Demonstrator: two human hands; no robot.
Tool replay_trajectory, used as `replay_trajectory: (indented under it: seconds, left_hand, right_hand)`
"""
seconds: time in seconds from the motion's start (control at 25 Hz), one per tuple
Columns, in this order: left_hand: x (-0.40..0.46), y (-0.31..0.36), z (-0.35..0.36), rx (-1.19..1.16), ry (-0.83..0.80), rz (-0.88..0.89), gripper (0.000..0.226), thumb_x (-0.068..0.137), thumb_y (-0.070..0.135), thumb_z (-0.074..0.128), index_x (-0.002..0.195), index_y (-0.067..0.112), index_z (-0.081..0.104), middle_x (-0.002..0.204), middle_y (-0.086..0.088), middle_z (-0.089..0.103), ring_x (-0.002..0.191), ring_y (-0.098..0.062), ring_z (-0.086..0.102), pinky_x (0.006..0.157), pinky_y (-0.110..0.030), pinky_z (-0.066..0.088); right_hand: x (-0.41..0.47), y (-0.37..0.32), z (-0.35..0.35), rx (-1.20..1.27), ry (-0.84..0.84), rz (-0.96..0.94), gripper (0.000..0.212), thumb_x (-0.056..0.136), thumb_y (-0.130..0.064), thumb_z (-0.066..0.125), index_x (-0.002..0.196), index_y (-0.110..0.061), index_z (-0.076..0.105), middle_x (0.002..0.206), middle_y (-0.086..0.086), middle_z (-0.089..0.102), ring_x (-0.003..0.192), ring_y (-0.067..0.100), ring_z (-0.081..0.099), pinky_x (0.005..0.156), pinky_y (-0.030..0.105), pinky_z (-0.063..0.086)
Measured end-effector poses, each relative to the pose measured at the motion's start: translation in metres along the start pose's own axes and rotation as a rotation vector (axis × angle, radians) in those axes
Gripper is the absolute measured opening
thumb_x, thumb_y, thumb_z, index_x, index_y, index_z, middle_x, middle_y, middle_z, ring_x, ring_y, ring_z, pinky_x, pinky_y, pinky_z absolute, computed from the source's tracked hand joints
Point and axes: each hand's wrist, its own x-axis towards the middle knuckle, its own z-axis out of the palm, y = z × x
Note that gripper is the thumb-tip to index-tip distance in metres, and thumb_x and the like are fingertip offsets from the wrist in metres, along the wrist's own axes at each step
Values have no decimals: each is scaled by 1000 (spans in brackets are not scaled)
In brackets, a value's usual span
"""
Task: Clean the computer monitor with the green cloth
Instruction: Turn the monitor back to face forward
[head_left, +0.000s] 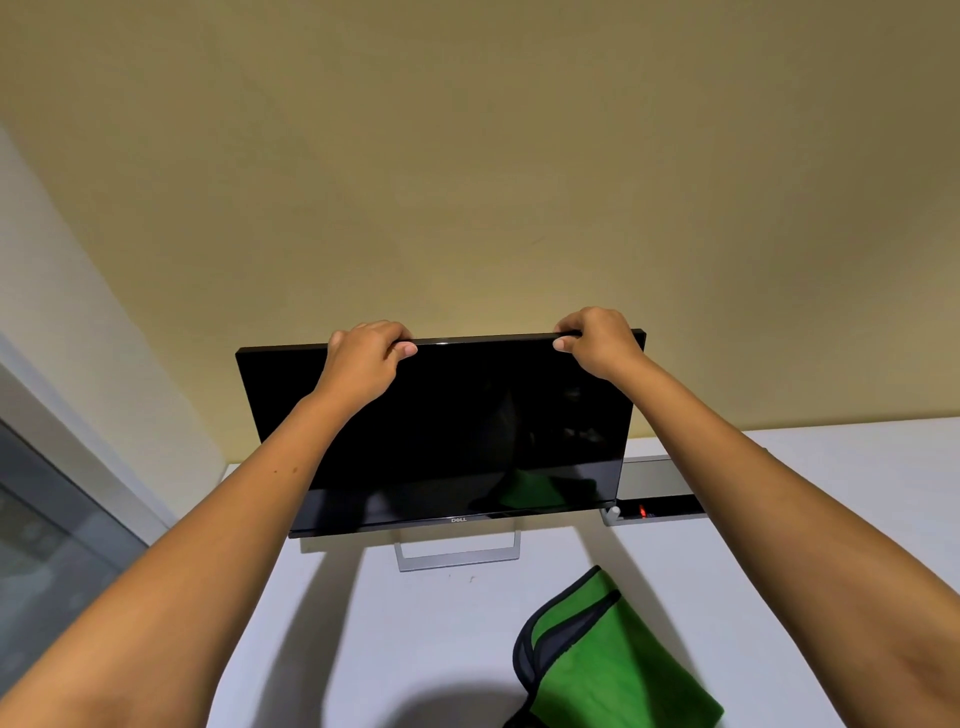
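Note:
A black computer monitor (447, 441) with its screen dark stands on a silver stand (457, 558) on a white table (389, 639). My left hand (363, 358) grips the monitor's top edge left of the middle, thumb on the screen side. My right hand (597, 338) grips the same edge near the top right corner. A folded green cloth (608, 654) with dark trim lies on the table in front of the monitor, to the right, apart from both hands. Its green shows as a reflection low on the screen.
A grey device (654, 499) with a small red light sits on the table just right of the monitor's lower corner. A yellowish wall rises behind the table. A window frame (62, 467) runs along the left.

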Motion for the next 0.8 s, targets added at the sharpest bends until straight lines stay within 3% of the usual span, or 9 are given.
replay_trajectory:
  seconds: [0.2,0.4,0.56,0.68,0.8]
  left_hand:
    - [0,-1,1,-12,1,9,21,98,30,47,104,18,64,103,5,66,104,-19,55,88,-34,26]
    - [-5,2,3,40,38,-18,23,98,33,47,106,20,65,104,5,66,106,-21,55,96,-38,29]
    - [-26,12,14,68,250,-12,26,95,22,48,116,20,63,115,2,64,111,-24,54,104,-42,28]
    - [-63,39,35,-87,422,55,42,79,1,47,114,17,63,116,3,63,111,-18,54,99,-40,37]
    - [-120,70,86,-227,320,62,43,77,0,44,111,18,63,112,4,61,106,-16,51,87,-33,40]
  right_hand:
    - [4,4,3,33,2,37,18,88,-22,65,105,-22,71,117,8,64,124,35,45,96,56,42]
    - [-5,2,6,45,39,27,21,90,-19,63,110,-19,69,116,8,65,118,32,51,97,52,43]
    - [-39,16,21,22,247,-198,34,89,-7,58,122,-14,63,126,8,59,123,30,47,102,54,38]
    - [-88,43,39,93,525,-319,37,86,4,54,118,-10,66,124,6,59,119,24,47,103,29,35]
    - [-138,89,71,127,485,-266,32,83,8,56,108,-9,69,110,6,60,104,22,49,92,6,26]
